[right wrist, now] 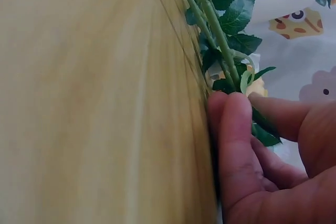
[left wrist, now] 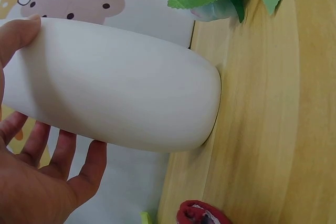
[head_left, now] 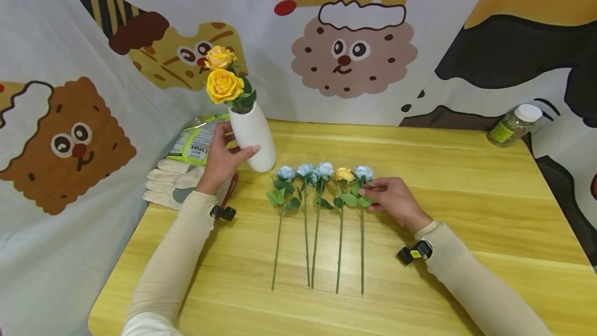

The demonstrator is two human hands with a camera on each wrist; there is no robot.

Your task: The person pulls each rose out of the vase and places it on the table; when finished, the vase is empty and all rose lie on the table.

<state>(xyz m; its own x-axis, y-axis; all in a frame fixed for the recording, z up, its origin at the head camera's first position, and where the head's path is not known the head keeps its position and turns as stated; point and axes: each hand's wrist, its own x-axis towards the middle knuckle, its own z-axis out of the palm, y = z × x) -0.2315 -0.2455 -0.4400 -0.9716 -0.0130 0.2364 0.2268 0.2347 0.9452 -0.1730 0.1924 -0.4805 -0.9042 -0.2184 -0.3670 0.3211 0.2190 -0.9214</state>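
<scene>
A white vase (head_left: 254, 136) holding two yellow roses (head_left: 225, 85) stands, slightly tilted in the head view, at the back left of the table. My left hand (head_left: 223, 157) grips it, thumb on one side and fingers on the other; the left wrist view shows the smooth vase (left wrist: 126, 85) between them. To its right lies a row of several blue roses (head_left: 305, 171) and one yellow rose (head_left: 343, 174), stems toward me. At the row's right end my right hand (head_left: 394, 201) pinches the rightmost blue rose (head_left: 363, 172) by its stem, just below the bloom.
Left of the vase lie a green-and-grey packet (head_left: 191, 141) and a pile of whitish gloves (head_left: 170, 183). A dark red thin item (head_left: 230, 191) is near my left wrist. A white-capped jar (head_left: 513, 126) stands at the back right. Printed cloth (head_left: 354, 102) hangs behind the table.
</scene>
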